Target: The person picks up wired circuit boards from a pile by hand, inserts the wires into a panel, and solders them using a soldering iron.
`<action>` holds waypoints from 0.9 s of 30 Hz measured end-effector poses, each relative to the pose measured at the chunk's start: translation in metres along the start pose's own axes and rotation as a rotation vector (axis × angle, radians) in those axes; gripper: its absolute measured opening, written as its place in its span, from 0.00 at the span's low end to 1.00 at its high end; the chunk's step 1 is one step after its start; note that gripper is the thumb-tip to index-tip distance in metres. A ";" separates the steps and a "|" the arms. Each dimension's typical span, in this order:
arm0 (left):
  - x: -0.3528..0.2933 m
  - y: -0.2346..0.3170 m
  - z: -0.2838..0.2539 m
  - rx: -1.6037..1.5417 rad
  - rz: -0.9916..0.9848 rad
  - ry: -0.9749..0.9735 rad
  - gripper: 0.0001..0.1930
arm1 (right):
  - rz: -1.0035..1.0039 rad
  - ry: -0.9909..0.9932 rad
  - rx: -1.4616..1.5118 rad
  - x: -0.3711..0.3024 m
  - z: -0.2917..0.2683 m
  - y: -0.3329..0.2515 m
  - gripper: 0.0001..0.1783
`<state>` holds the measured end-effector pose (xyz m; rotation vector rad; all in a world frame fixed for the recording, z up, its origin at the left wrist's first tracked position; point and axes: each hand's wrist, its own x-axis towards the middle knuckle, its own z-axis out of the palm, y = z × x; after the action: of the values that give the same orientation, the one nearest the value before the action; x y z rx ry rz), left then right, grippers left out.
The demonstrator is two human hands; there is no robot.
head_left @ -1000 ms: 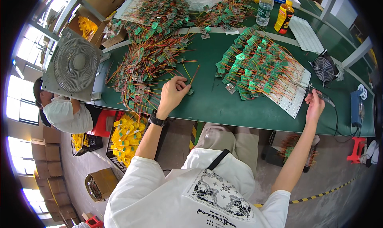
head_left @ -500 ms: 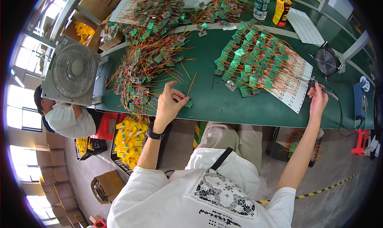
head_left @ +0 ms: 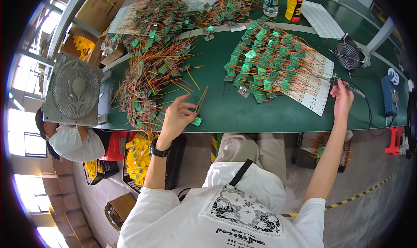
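My left hand (head_left: 177, 118), wearing a black wristband, pinches a small green circuit board (head_left: 196, 121) with thin red and yellow wires just above the front of the table. To its left lies a dense heap of similar wired boards (head_left: 150, 74). On the right, my right hand (head_left: 342, 98) has its fingers closed around a soldering iron (head_left: 355, 90), whose cable hangs down at the right. The iron's tip points left, over a white perforated board (head_left: 319, 105). Overlapping rows of wired green boards (head_left: 265, 59) cover that board's left part.
A small black fan (head_left: 347, 56) and a blue box (head_left: 389, 96) with a white reel stand at the right. A bottle of water (head_left: 271, 3) and a yellow-red bottle (head_left: 294, 5) are at the back. A big fan (head_left: 76, 89) is at the left, near a seated person (head_left: 76, 143).
The whole view has shifted slightly. My left hand still holds the wired board, which now shows more plainly below the fingertips. My right hand keeps the iron at nearly the same place.
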<state>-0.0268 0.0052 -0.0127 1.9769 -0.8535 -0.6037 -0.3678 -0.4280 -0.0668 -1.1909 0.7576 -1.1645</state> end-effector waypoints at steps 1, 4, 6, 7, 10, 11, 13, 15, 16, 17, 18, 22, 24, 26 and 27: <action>0.001 0.000 0.001 -0.032 0.012 -0.003 0.27 | 0.008 0.014 -0.003 -0.001 0.001 -0.001 0.10; 0.011 0.011 0.014 -0.129 0.016 -0.069 0.21 | 0.013 0.016 0.035 -0.001 0.003 0.002 0.10; 0.019 0.022 0.028 -0.195 0.000 -0.136 0.17 | 0.003 0.025 0.065 -0.002 0.005 0.002 0.10; 0.026 0.029 0.039 -0.196 0.034 -0.170 0.14 | 0.000 0.034 0.079 -0.002 0.005 0.001 0.10; 0.051 0.049 0.074 -0.219 0.149 -0.245 0.09 | 0.005 0.050 0.070 -0.002 0.006 -0.001 0.10; 0.059 0.059 0.087 -0.235 0.224 -0.267 0.08 | 0.001 0.055 0.075 -0.002 0.005 -0.002 0.10; 0.075 0.081 0.114 -0.303 0.357 -0.309 0.07 | 0.002 0.063 0.093 0.001 0.001 0.001 0.10; 0.090 0.101 0.138 -0.387 0.427 -0.408 0.07 | -0.009 0.071 0.102 0.002 0.001 0.001 0.10; 0.096 0.111 0.148 -0.326 0.473 -0.485 0.07 | -0.010 0.084 0.090 0.000 0.002 -0.001 0.10; 0.100 0.122 0.159 -0.322 0.482 -0.525 0.08 | -0.010 0.076 0.078 0.000 0.002 -0.002 0.10; 0.106 0.127 0.171 -0.286 0.527 -0.543 0.08 | -0.010 0.075 0.078 0.000 0.002 -0.002 0.10; 0.130 0.147 0.208 -0.214 0.649 -0.650 0.07 | -0.011 0.077 0.100 -0.001 0.000 -0.003 0.10; 0.135 0.159 0.213 -0.162 0.503 -0.798 0.09 | -0.009 0.090 0.102 -0.003 0.002 -0.003 0.10; 0.143 0.156 0.218 -0.116 0.615 -0.751 0.08 | -0.004 0.085 0.081 -0.001 0.006 -0.003 0.10; 0.145 0.157 0.221 -0.047 0.718 -0.698 0.08 | 0.008 0.078 0.083 -0.001 0.005 -0.003 0.10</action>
<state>-0.1372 -0.2814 -0.0005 1.2521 -1.8351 -0.8625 -0.3640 -0.4251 -0.0630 -1.0779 0.7649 -1.2303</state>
